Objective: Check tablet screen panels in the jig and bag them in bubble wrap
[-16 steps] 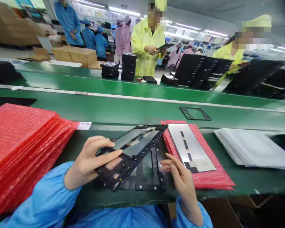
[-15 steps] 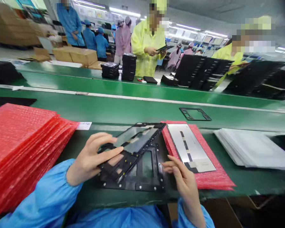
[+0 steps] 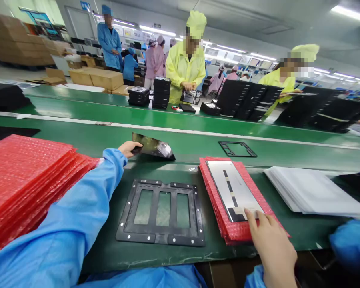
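Observation:
My left hand is stretched out over the green conveyor belt, fingers closed on the edge of a black framed panel that is tilted just above the belt. My right hand lies flat with fingers out on the near end of a silver display panel, which rests on a stack of red bubble bags. Between my arms a black fixture frame with three windows lies flat on the bench.
A tall pile of red bubble bags fills the left. White sheets are stacked at the right. A thin black frame lies on the belt. Across the belt, people in yellow coats stand behind stacks of black trays.
My left hand lifted the black framed panel off the fixture and carried it forward onto the belt. My right hand moved from the fixture to the silver panel. The view tilted up slightly.

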{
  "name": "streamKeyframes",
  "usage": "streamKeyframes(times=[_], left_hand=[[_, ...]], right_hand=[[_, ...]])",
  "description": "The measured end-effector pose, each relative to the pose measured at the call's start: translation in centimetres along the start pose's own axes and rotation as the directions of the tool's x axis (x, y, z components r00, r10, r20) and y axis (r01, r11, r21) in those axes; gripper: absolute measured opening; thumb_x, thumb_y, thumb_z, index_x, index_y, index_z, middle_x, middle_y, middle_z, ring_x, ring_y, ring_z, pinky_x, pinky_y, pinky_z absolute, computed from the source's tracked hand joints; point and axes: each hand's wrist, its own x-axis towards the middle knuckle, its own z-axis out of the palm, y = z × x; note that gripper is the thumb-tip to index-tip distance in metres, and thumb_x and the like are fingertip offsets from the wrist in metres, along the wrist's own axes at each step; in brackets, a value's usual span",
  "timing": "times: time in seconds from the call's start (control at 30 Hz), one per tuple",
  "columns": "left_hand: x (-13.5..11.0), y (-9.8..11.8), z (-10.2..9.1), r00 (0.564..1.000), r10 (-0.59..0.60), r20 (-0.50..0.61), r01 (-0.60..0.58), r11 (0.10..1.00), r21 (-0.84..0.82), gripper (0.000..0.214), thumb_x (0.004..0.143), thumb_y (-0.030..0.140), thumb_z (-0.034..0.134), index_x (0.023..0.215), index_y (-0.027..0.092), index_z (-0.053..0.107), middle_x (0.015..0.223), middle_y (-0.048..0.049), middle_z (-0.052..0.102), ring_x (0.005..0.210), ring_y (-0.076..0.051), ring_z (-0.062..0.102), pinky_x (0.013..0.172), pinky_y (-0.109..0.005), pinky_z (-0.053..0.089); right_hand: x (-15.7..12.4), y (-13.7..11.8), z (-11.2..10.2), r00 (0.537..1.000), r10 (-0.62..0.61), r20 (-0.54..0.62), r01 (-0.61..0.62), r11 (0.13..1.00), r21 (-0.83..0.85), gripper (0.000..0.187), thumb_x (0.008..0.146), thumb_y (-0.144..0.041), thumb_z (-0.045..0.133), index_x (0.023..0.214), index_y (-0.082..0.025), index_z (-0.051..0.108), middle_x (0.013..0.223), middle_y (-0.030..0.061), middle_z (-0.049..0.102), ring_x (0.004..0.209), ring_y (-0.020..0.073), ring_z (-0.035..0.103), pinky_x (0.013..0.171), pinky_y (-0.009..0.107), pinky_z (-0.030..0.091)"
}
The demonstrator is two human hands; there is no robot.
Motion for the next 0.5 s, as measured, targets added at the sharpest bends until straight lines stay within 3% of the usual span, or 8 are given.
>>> streamKeyframes(times=[0.13,0.27,0.37,0.43,0.5], left_hand=[[2.9,0.4,-1.5,0.987,0.094,-0.127,-0.063,0.971,0.23,0.034,0.09,0.032,0.06,0.12,0.016,0.058,0.122,-0.0099,0.06,0.104,-0.023,0.062,0.086,-0.045,0.054],[2.8,0.6,-3.1,0.938,0.283,-0.2,-0.17,0.878,0.447,0.054,0.086,0.025,0.065,0.135,0.01,0.048,0.144,-0.017,0.046,0.131,-0.03,0.044,0.108,-0.048,0.036],[0.7,-0.4,-3.2,0.929,0.361,-0.083,-0.262,0.798,0.542,0.061,0.085,0.028,0.063,0.137,0.003,0.045,0.145,-0.0199,0.046,0.132,-0.031,0.044,0.11,-0.041,0.032],[-1.2,-1.6,-3.0,0.92,0.39,0.041,-0.342,0.748,0.568,0.062,0.086,0.036,0.061,0.138,0.007,0.046,0.144,-0.0161,0.049,0.128,-0.029,0.049,0.107,-0.037,0.037],[-3.4,-3.1,-3.1,0.909,0.396,0.128,-0.392,0.709,0.586,0.059,0.084,0.041,0.061,0.134,0.011,0.051,0.138,-0.0136,0.055,0.125,-0.028,0.052,0.105,-0.037,0.039]], right_hand=[[1.6,0.9,0.1,0.979,0.146,0.141,-0.132,0.985,-0.109,0.053,0.091,-0.055,0.036,0.106,-0.019,0.072,0.09,0.0203,0.067,0.08,0.0338,0.066,0.07,0.046,0.049],[4.3,2.0,0.4,0.896,0.314,0.313,-0.291,0.949,-0.118,0.072,0.083,-0.073,0.035,0.106,-0.015,0.069,0.096,0.0229,0.065,0.091,0.0392,0.065,0.075,0.051,0.049],[5.9,3.2,0.7,0.86,0.333,0.387,-0.376,0.926,0.039,0.079,0.069,-0.08,0.051,0.107,-0.012,0.065,0.096,0.0218,0.066,0.094,0.041,0.064,0.078,0.051,0.048],[6.5,4.1,0.8,0.888,0.3,0.348,-0.394,0.887,0.239,0.073,0.061,-0.073,0.067,0.1,-0.011,0.066,0.091,0.019,0.068,0.088,0.0385,0.065,0.076,0.048,0.049],[6.8,4.8,0.9,0.904,0.31,0.293,-0.398,0.859,0.32,0.061,0.058,-0.067,0.072,0.089,-0.015,0.067,0.084,0.0133,0.069,0.082,0.0328,0.065,0.073,0.041,0.049]])
